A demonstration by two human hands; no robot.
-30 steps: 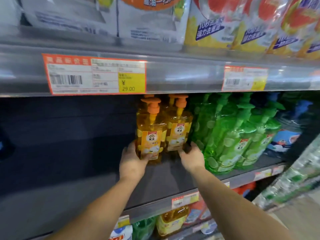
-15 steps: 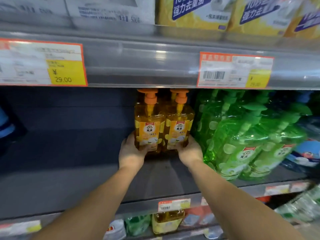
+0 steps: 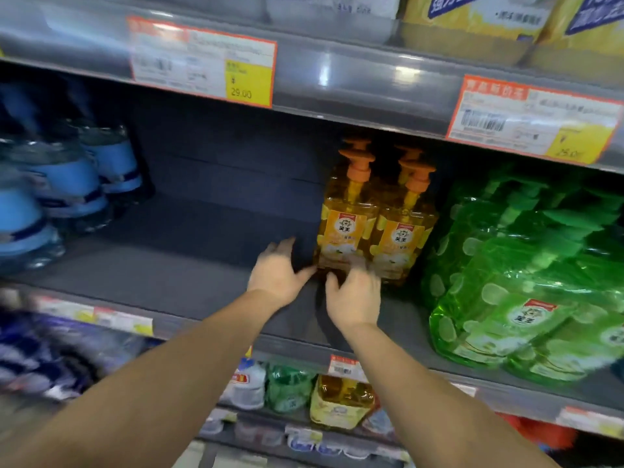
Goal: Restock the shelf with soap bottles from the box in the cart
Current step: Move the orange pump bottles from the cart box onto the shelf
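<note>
Released since before, both spread hands, left hand [image 3: 277, 271] and right hand [image 3: 354, 296], hover by orange soap bottles [image 3: 374, 228].

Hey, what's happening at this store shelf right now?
A person is restocking a shelf with orange pump soap bottles. The bottles stand upright beside green soap bottles. Both hands are open by the front bottles' bases: the left hand just to their left, holding nothing; the right hand in front of them. The stretch of shelf toward the blue bottles is bare.
</note>
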